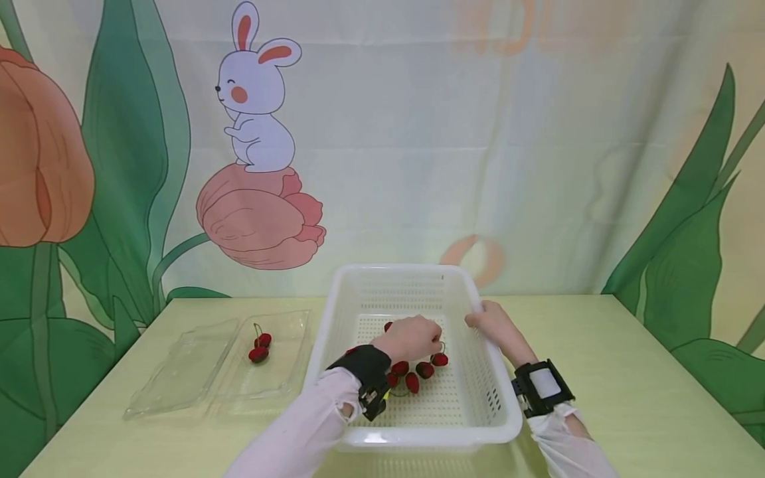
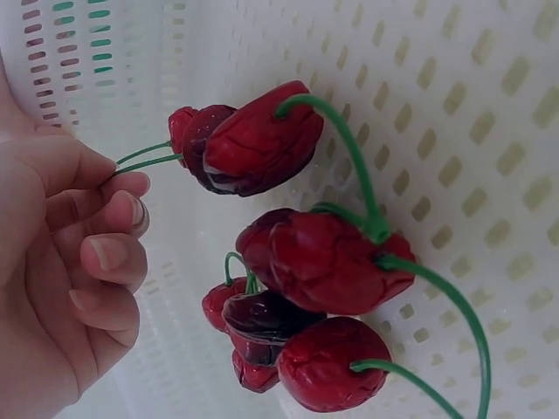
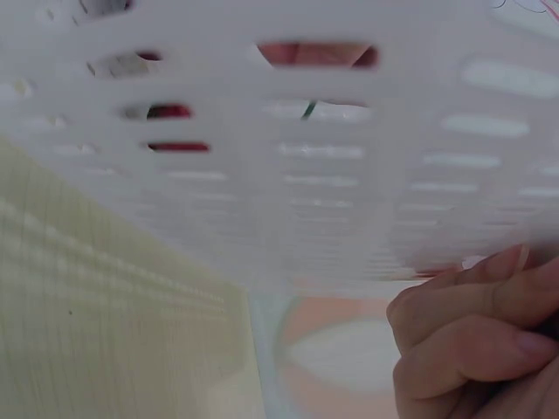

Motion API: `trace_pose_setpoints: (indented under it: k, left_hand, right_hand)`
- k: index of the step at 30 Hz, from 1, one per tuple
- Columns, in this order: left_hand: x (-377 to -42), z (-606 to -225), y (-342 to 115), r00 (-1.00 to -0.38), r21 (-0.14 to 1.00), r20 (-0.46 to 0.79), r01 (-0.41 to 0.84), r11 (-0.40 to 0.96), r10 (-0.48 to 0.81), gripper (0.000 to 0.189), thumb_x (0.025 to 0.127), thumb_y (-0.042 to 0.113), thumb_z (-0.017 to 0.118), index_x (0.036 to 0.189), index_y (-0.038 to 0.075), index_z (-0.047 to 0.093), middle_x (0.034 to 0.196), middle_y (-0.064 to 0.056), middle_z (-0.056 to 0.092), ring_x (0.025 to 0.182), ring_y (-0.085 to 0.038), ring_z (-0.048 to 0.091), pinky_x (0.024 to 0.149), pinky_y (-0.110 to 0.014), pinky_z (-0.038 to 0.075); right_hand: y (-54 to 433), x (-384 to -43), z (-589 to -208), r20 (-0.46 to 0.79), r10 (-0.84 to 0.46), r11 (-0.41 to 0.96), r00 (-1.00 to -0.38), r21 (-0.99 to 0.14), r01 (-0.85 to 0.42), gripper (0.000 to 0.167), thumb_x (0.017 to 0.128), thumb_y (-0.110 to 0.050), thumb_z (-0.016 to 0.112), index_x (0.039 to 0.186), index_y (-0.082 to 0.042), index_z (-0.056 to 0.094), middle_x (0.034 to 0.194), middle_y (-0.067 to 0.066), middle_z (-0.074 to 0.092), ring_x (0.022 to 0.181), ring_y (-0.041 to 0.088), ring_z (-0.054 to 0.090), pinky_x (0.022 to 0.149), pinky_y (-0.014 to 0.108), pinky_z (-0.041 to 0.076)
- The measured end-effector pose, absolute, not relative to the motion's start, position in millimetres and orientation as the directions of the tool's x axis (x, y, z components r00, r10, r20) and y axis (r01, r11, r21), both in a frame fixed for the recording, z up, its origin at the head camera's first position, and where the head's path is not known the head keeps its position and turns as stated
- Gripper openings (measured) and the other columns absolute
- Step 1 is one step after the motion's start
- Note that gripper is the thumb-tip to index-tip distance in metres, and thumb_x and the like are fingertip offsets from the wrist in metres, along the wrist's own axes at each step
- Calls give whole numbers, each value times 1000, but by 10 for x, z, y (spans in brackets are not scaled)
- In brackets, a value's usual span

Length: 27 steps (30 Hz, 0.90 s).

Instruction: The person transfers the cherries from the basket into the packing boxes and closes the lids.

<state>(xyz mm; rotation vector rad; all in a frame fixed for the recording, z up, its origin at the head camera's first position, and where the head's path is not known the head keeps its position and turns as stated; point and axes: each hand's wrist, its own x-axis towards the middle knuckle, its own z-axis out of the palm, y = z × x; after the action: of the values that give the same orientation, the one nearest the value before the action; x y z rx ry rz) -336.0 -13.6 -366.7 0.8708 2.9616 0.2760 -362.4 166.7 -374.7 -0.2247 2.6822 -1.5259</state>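
Note:
My left hand (image 1: 412,337) is inside the white plastic basket (image 1: 508,425). In the left wrist view, its thumb and forefinger pinch the thin green stems of a pair of cherries (image 2: 179,131). More red cherries (image 2: 332,362) with curved green stems lie on the basket's perforated floor just beyond the fingers. My right hand (image 1: 495,326) grips the basket's right rim, and its curled fingers (image 3: 463,349) show beside the slotted outer wall in the right wrist view.
Left of the basket, a clear plastic container (image 1: 287,385) holds a few cherries (image 1: 259,354) with a green stem. Its transparent lid (image 1: 179,372) lies open farther left on the pale yellow table (image 1: 627,372). A printed curtain (image 1: 382,133) hangs behind the table.

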Motion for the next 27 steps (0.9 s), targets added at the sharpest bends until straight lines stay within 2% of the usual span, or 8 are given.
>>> trace_pose_setpoints:
  k: [6,12,27]
  left_hand:
    - [-3382,-3644,-161,-849,215,30,520,826,527,20,89,19,53,69,15,54,59,4,45,50,-11,41,46,-24,32]
    - [-3386,-3607,-186,-854,233,67,516,824,515,26,89,18,52,64,13,49,56,3,40,49,-11,36,47,-25,28]
    - [-3381,-3534,-225,-873,290,112,486,825,475,29,89,17,51,61,13,46,53,3,35,45,-12,34,44,-25,26]
  right_hand:
    - [1663,-3613,-3740,32,-150,505,-988,-857,-105,30,77,-5,49,102,12,45,88,20,54,69,27,57,57,39,48]
    - [1662,-3612,-3739,33,-151,504,-988,-857,-106,30,77,-5,49,102,12,46,88,20,54,69,28,57,57,39,48]
    - [1661,-3608,-3735,39,-152,518,-988,-848,-113,32,77,-4,49,103,13,45,90,22,54,72,29,57,59,41,49]
